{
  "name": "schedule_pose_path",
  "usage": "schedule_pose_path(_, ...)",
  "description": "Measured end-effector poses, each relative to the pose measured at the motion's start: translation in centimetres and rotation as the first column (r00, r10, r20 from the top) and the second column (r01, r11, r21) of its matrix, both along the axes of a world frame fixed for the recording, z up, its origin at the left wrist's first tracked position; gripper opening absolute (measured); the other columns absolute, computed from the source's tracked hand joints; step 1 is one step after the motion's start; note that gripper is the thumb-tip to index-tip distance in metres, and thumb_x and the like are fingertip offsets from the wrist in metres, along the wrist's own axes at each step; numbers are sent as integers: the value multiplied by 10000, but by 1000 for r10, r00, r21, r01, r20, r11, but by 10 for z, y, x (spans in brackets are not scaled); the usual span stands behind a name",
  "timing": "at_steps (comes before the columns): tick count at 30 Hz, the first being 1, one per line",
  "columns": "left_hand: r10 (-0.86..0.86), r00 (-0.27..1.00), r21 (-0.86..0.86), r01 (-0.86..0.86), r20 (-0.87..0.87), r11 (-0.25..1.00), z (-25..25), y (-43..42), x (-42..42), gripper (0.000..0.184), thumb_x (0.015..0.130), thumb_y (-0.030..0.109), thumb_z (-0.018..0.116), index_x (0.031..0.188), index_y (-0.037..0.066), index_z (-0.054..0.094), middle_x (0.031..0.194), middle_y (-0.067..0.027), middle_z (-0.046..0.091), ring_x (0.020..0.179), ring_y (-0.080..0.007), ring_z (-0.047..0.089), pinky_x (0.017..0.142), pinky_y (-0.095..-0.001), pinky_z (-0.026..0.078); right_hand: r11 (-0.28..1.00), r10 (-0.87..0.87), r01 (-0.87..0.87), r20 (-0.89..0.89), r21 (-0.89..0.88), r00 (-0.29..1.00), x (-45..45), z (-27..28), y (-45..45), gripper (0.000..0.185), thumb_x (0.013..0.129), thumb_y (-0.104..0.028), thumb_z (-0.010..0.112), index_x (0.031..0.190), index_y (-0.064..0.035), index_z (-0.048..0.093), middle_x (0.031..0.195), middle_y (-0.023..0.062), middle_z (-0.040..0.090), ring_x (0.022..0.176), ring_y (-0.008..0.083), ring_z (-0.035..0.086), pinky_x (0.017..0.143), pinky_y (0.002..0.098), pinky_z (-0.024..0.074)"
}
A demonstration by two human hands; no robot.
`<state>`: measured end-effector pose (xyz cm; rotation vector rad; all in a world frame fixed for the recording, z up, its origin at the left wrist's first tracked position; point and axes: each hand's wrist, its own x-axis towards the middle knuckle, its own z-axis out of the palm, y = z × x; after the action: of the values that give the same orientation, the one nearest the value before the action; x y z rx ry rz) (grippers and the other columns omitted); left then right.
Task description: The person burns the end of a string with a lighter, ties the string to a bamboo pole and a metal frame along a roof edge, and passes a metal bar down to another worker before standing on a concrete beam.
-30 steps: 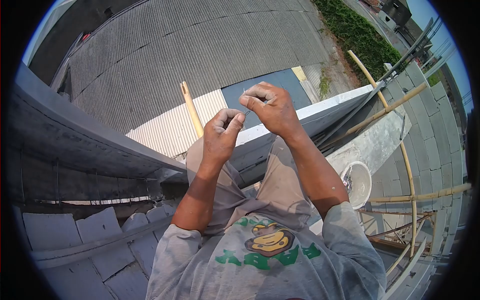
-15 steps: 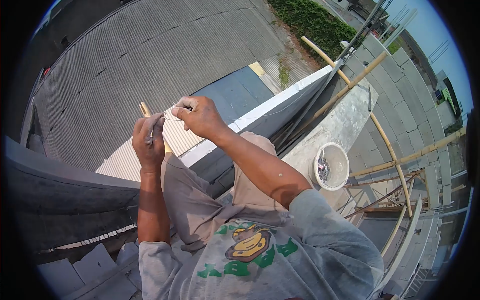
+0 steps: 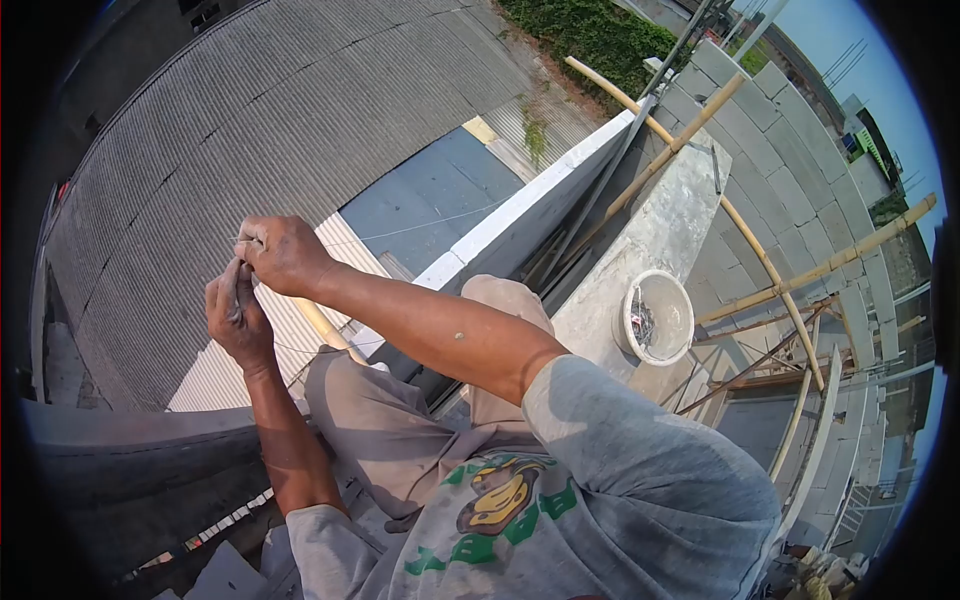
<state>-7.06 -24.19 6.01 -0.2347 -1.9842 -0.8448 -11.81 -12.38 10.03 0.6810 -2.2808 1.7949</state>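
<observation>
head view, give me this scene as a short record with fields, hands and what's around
right hand: fingers pinched on a thin line, string or wire unclear
left hand: just below the right hand in the picture; its grip too small to make out
bucket: whitish, on a pale slab, small contents unclear
bamboo poles: crossing by a grey block wall
beyond: corrugated roof

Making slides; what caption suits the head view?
Left hand and right hand meet near a thin line, corrugated roofing below, white bucket at right.
</observation>
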Motion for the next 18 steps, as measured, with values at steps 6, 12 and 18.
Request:
schedule_pose_path(6,100,995,-12,-100,6,995,4,-22,-27,125,837,59,641,948,17,680,828,-63,646,747,-168,627,636,-297,488,950,-31,97,-219,296,975,-30,6,-32,191,813,-189,617,842,-2,598,694,177,633,665,325,646,621,421,502)
schedule_pose_path(12,413,910,-88,-414,-34,906,11,-15,-22,329,882,137,598,1189,27,550,1093,-121,593,1039,-259,560,907,-376,432,921,-25,121,-254,370,967,-70,18,-54,182,825,-183,604,845,-3,590,702,180,638,691,328,654,650,421,511)
schedule_pose_path(18,-371,802,673,-52,468,738,-52,7,101,282,905,193,600,1081,-27,613,980,-87,654,905,-134,585,794,-260,460,970,-175,202,-183,138,967,-107,-8,-90,165,871,-203,565,841,-45,601,766,138,664,756,309,654,680,409,504)
